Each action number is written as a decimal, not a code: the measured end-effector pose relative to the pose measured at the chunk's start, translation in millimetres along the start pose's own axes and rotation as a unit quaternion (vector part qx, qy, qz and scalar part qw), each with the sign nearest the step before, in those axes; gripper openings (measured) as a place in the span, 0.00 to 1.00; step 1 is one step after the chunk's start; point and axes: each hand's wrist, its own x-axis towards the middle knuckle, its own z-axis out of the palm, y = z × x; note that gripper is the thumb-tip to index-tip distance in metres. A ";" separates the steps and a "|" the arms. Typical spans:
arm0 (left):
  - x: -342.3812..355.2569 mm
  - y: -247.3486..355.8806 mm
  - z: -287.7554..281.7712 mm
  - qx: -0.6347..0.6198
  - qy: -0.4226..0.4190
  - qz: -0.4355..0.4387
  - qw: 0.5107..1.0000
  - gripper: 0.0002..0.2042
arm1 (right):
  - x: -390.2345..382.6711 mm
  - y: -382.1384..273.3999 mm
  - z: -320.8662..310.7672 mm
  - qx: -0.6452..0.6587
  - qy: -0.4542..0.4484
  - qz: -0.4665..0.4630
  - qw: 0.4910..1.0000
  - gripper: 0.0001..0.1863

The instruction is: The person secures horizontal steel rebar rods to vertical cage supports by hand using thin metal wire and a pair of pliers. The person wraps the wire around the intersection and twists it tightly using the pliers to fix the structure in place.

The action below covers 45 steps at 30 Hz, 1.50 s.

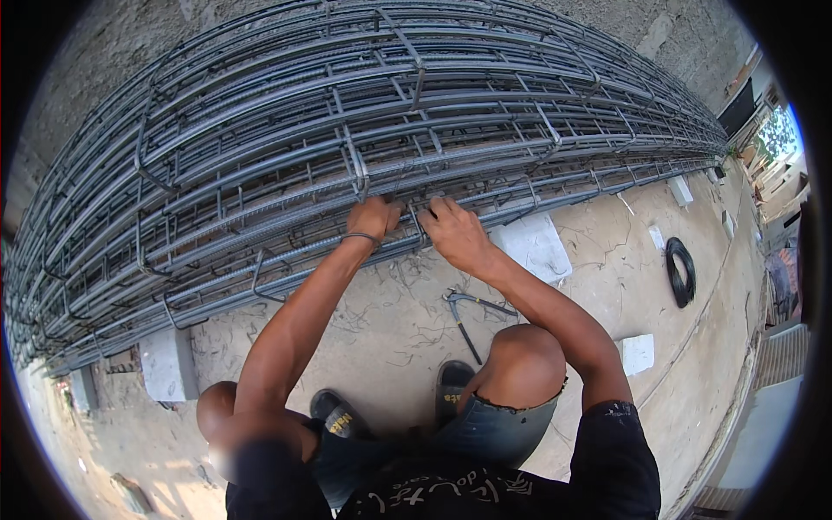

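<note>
A long stack of steel rebar cages (286, 160) stretches across in front of me, its bars crossed by square stirrups. My left hand (374, 218) is closed low on the near side of the stack, a dark band round its wrist. Just right of it, my right hand (455, 232) has its fingers curled in by a stirrup (417, 227) on the lowest near bars. Whatever is between the fingers of either hand is too small or hidden to make out. Pincers (468, 302) with dark handles lie on the ground below my right forearm.
Pale blocks support the stack, one (533, 247) beside my right hand and another (168, 364) at left. A loose white block (637, 354) lies right of my knee. Farther right is a coil of black wire (680, 271). Wire scraps litter the concrete floor (390, 321).
</note>
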 end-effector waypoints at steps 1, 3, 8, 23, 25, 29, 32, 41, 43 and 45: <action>-4.7 3.3 0.6 0.005 0.011 -0.004 1.000 0.19 | 1.8 -0.8 0.9 0.003 -0.005 0.012 1.000 0.09; -11.1 -3.4 1.2 0.003 0.041 0.060 0.997 0.21 | 5.4 -1.6 1.5 -0.012 -0.024 0.014 1.000 0.09; -21.2 6.4 -8.7 -0.123 -0.033 0.101 0.987 0.22 | 2.6 3.9 6.1 -0.063 -0.028 0.016 0.998 0.10; -5.8 -8.6 -2.9 -0.144 -0.089 0.116 0.979 0.30 | 16.8 6.6 -24.5 -0.113 -0.032 -0.019 0.993 0.08; -4.6 -4.6 -1.1 -0.150 -0.089 0.112 0.978 0.24 | 15.3 5.6 -22.7 -0.135 -0.021 -0.038 0.990 0.09; -3.7 -15.8 3.8 -0.142 -0.029 0.132 0.981 0.24 | 20.5 6.1 -26.6 -0.123 -0.044 -0.061 0.990 0.09; -22.7 -10.1 -15.1 -0.100 -0.026 0.144 0.984 0.21 | 14.0 10.6 -24.7 -0.117 -0.041 -0.044 0.991 0.10; -147.8 49.7 1.9 0.119 0.269 0.160 0.942 0.07 | -12.1 13.1 -0.3 -0.093 0.043 0.000 0.995 0.10; -151.3 69.9 23.4 0.012 0.242 0.248 0.938 0.06 | -11.4 12.8 0.9 -0.088 0.056 -0.005 0.994 0.10; -112.7 54.7 38.7 0.157 0.391 0.239 0.875 0.10 | -9.2 9.5 2.9 -0.085 0.071 -0.010 0.994 0.10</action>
